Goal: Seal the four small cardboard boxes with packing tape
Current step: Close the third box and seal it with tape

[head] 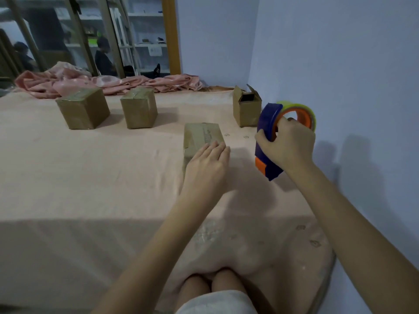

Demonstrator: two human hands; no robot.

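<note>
Four small cardboard boxes stand on a pink sheet. The nearest box (pixel 203 135) has tape along its top, and my left hand (pixel 207 164) lies flat on its near end with straight fingers. My right hand (pixel 289 145) grips a blue and orange tape dispenser (pixel 268 130) with a yellowish tape roll, held in the air to the right of that box. Two taped boxes stand further back: one at the far left (pixel 82 108) and one beside it (pixel 139 108). A fourth box (pixel 246 109) near the wall has its top flaps open.
The pink sheet (pixel 90 177) covers a bed. A crumpled pink blanket (pixel 108 81) lies along the far edge. A pale blue wall (pixel 340 64) runs close on the right. My knees (pixel 213 283) are at the bottom. A glass partition (pixel 90 35) rises behind the bed.
</note>
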